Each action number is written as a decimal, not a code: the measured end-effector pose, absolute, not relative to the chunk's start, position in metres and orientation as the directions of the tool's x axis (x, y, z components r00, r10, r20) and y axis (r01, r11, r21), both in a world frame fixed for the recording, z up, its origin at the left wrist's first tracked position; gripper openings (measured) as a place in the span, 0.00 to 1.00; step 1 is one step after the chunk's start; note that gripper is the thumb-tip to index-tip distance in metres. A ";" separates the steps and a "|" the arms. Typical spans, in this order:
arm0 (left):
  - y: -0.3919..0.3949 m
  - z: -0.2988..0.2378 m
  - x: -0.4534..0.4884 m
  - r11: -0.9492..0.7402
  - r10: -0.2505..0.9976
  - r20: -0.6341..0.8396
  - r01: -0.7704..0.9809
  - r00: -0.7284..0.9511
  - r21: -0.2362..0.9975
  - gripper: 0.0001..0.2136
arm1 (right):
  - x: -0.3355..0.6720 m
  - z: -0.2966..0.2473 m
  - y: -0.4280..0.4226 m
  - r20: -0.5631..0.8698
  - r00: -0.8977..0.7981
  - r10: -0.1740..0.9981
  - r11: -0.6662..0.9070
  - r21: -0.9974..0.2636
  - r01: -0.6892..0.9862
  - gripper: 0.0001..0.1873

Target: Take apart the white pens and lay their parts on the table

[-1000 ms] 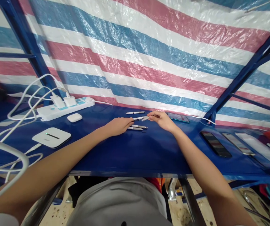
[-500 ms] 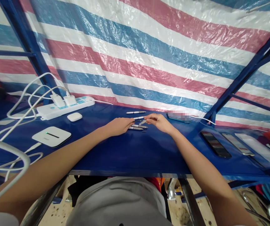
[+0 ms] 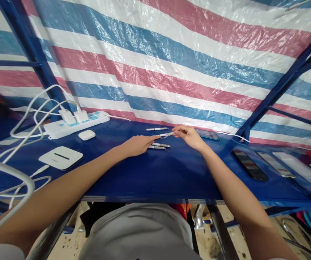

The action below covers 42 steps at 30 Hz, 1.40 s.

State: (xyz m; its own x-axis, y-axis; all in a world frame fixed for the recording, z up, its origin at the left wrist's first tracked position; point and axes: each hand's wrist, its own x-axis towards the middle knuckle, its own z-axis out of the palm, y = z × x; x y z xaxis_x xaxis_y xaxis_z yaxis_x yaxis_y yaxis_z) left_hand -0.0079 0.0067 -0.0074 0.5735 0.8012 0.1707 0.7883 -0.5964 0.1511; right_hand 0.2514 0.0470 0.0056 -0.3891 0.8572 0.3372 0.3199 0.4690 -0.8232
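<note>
Blue workbench [image 3: 188, 173], striped tarp [image 3: 155, 61] behind. Right hand [image 3: 189, 138] pinches a slim silver pen [image 3: 166, 134] in its fingertips, up off the surface; left hand [image 3: 137, 144] now reaches out with straightened fingers instead of curling. Two more pens [image 3: 157, 146] at 7 o'clock, phone [image 3: 209, 135] at 3.

Striped tarp wall [image 3: 171, 72], blue steel frame [image 3: 28, 47], stained floor [image 3: 209, 242].

The table [image 3: 155, 173] carried a power strip [image 3: 90, 122] at far left, a router [image 3: 60, 157] nearer, pens [image 3: 157, 146] at centre, a phone [image 3: 208, 135] far right of them, and further phones [image 3: 250, 170] at right.
</note>
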 end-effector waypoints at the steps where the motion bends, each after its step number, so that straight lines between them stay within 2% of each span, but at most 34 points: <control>1: 0.007 -0.008 -0.008 -0.600 0.799 0.167 0.785 0.578 0.155 0.21 | 0.250 0.003 0.048 0.333 -0.396 0.856 0.469 -0.822 0.322 0.17; 8: 0.006 -0.011 -0.006 -0.625 0.781 0.145 0.763 0.608 0.164 0.21 | 0.241 -0.014 0.049 0.291 -0.465 0.836 0.467 -0.822 0.326 0.14; 15: 0.007 -0.009 -0.009 -0.619 0.785 0.160 0.771 0.599 0.152 0.23 | 0.250 0.000 0.048 0.314 -0.459 0.831 0.480 -0.822 0.306 0.15; 23: 0.006 -0.013 -0.006 -0.635 0.772 0.151 0.758 0.617 0.149 0.22 | 0.233 -0.012 0.037 0.281 -0.542 0.792 0.516 -0.782 0.349 0.14; 33: 0.009 -0.010 -0.010 -0.630 0.775 0.181 0.764 0.606 0.139 0.23 | 0.251 0.008 0.043 0.357 -0.408 0.840 0.514 -0.765 0.388 0.14; 42: 0.007 -0.011 -0.008 -0.638 0.769 0.170 0.759 0.616 0.131 0.23 | 0.243 -0.004 0.043 0.291 -0.494 0.819 0.490 -0.802 0.341 0.14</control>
